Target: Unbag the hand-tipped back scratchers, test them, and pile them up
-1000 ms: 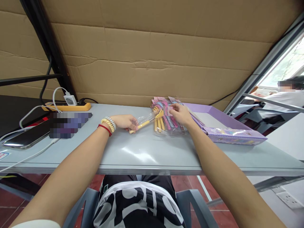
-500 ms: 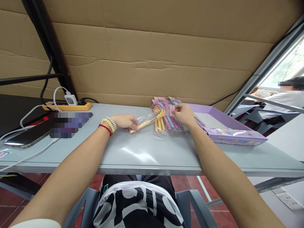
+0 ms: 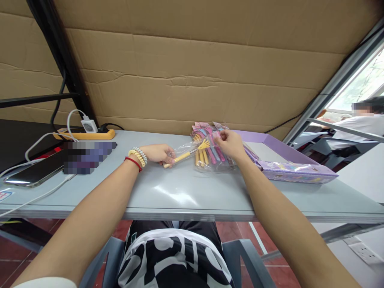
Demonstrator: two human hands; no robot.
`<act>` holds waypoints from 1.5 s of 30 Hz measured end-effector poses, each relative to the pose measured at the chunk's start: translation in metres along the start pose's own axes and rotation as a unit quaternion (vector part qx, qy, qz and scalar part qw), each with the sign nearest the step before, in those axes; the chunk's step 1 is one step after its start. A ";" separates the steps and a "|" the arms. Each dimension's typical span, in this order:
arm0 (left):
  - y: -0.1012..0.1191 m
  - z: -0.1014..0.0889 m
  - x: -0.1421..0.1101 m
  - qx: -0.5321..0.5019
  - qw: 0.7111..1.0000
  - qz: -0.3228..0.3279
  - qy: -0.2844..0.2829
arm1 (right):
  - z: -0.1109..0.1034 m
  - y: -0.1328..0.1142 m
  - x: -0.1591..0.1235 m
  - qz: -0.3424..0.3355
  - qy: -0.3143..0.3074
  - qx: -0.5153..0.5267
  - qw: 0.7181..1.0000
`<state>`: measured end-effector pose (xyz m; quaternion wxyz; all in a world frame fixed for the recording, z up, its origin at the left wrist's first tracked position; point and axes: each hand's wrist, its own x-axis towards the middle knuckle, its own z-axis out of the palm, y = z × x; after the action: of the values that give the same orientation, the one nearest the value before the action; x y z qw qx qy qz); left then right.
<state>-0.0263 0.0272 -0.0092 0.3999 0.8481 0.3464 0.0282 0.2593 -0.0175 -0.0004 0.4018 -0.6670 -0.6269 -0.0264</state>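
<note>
My left hand (image 3: 162,155) is closed round the handle end of a yellow back scratcher (image 3: 181,157). It has a metal shaft, and its small claw-shaped head (image 3: 204,144) points right. Clear plastic wrapping covers it. My right hand (image 3: 231,143) pinches the pink top part of that wrapping, just right of the claw; the fingertips partly hide it. Beneath and behind lies a pile of similar wrapped back scratchers with yellow handles (image 3: 201,157), pink handles (image 3: 215,154) and some blue ones, with pink cards (image 3: 198,129) at the back.
Right of the pile stands an open purple box (image 3: 295,173) with a pale inside. At left on the grey desk (image 3: 180,196) lie a phone (image 3: 36,170), white cables and a yellow power strip (image 3: 105,135). Cardboard (image 3: 192,64) lines the back. Another person (image 3: 360,126) sits far right.
My right hand has shifted slightly left over the pink top of the wrapping, which shows less now. The back scratcher's claw has turned to show its prongs more. My left hand is nearly still.
</note>
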 end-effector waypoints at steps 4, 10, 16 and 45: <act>0.004 0.002 0.001 -0.015 0.999 0.022 0.042 | 0.002 0.005 0.001 0.039 0.004 0.025 0.999; 0.017 0.013 0.004 -0.135 0.980 0.068 0.129 | -0.004 -0.005 -0.004 0.043 -0.009 0.052 0.998; 0.025 0.031 0.012 -0.222 0.959 0.093 0.150 | 0.003 -0.031 -0.023 -0.115 -0.249 0.124 0.954; 0.040 0.042 0.016 -0.199 0.917 0.126 0.321 | -0.016 -0.014 -0.001 -0.069 -0.008 0.224 0.972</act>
<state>0.0222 -0.0080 -0.0130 0.4209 0.7331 0.3337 0.4172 0.2545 -0.0285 0.0169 0.5330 -0.5153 -0.6646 0.0926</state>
